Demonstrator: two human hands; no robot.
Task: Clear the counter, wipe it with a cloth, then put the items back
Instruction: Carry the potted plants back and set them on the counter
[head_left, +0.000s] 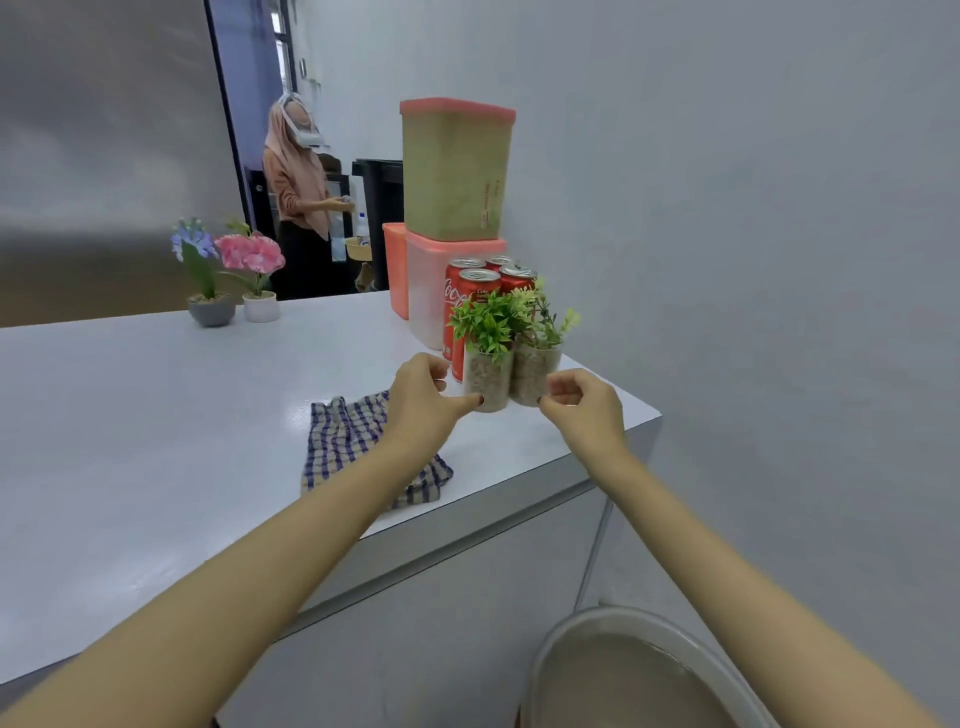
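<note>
Two small glass pots of green artificial plants stand side by side near the right corner of the white counter (156, 441), the left pot (488, 382) and the right pot (532, 371). My left hand (423, 397) is beside the left pot, fingers curled and thumb tip touching the glass. My right hand (584, 402) is beside the right pot, fingers curled and thumb tip at the glass. Neither hand wraps round a pot. A blue checked cloth (348, 441) lies crumpled on the counter under my left forearm.
Behind the pots stand several red cola cans (470, 291), a pale pink container (428, 291) carrying a green pink-lidded container (454, 171), and an orange tub (395, 265). Two flower pots (210, 309) (261, 306) stand far left. A person (301, 197) stands beyond. A grey basin (639, 670) sits below the counter.
</note>
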